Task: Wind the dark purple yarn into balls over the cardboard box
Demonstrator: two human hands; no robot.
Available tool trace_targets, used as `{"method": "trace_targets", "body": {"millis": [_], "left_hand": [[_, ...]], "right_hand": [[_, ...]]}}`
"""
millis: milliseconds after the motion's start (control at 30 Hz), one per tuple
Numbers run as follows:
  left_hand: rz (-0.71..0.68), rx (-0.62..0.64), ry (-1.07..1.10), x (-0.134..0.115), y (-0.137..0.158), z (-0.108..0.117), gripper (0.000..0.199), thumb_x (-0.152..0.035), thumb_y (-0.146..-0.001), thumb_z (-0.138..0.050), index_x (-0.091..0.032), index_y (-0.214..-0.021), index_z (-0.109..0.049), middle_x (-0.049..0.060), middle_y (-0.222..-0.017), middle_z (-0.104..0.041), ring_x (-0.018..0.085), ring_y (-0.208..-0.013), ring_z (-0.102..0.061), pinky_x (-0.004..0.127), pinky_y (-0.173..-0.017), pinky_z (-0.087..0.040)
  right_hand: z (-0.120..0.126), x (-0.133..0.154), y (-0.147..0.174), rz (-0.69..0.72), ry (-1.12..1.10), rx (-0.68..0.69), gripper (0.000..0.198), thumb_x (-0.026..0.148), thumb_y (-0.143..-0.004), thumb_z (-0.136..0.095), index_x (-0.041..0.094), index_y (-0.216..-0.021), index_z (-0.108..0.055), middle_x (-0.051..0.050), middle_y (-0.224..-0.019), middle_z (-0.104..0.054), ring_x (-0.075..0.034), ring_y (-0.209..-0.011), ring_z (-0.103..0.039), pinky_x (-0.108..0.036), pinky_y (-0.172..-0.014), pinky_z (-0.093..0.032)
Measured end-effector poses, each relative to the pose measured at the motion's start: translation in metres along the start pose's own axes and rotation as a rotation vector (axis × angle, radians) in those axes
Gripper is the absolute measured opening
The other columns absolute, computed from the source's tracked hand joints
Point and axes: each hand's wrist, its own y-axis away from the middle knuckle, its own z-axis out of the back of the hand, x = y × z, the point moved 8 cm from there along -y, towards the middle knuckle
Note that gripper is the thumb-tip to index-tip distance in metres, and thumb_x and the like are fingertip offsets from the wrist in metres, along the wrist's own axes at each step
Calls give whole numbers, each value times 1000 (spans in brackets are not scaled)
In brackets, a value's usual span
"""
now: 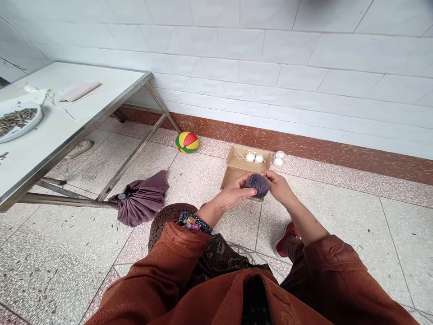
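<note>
A ball of dark grey-purple yarn (257, 186) is held up in front of me between my two hands. My left hand (232, 196) is closed around its left side, thumb across the front. At its upper right edge, the fingers of my right hand (279, 187) are pinched against the yarn; the fingertips are partly hidden. Just behind the ball, an open cardboard box (230, 175) stands on the floor. Two small white yarn balls (254, 156) with a loose strand lie at its far side. More white balls (278, 160) sit on the floor to its right.
A metal-framed table (115, 97) stands at left, bearing a tray (34, 121) of dark dried pieces. A colourful ball (187, 142) rests near the tiled wall (257, 72). A purple pleated cloth item (144, 198) lies beside the table. Another person's shoe (79, 149) shows beneath it.
</note>
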Motion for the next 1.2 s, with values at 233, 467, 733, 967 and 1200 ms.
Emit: {"method": "trace_targets", "body": {"millis": [233,467,733,967,1200], "left_hand": [[-106,-211,70,-10,-4,20,52,-25,-66,-86,-18,-113,-65,9,-113,-67,20,-100,-64,35,-87,-51],[-136,-464,-110,-7,-5,47,51,-20,-61,-84,-17,-108,-64,3,-100,-68,16,-92,-62,32,-89,-48],[43,-98,-234,14,-8,17,71,-18,-59,-87,-22,-126,-63,6,-110,-66,20,-101,-60,34,-92,-45],[18,5,-15,7,-6,7,72,-23,-65,-88,-24,-131,-60,9,-123,-62,21,-104,-62,34,-86,-50],[-158,-404,-26,1,-14,56,53,-25,-63,-86,-15,-110,-63,8,-106,-68,18,-92,-64,33,-83,-52]], "right_hand": [[-13,5,5,109,260,47,15,31,-87,-53,22,-83,-65,-3,-83,-69,-22,-80,-62,-32,-74,-46],[-26,31,22,192,149,275,22,42,-91,-60,23,-85,-69,-1,-78,-65,-17,-71,-58,-30,-70,-45],[8,20,3,126,-35,-63,30,51,-84,-66,21,-81,-66,-2,-78,-65,-18,-73,-58,-32,-72,-47],[0,-5,0,58,65,-54,23,42,-86,-57,21,-81,-65,-2,-77,-67,-19,-73,-59,-31,-71,-46],[-29,7,18,182,238,109,23,38,-90,-52,21,-83,-66,-4,-82,-69,-20,-76,-61,-32,-73,-48]]}}
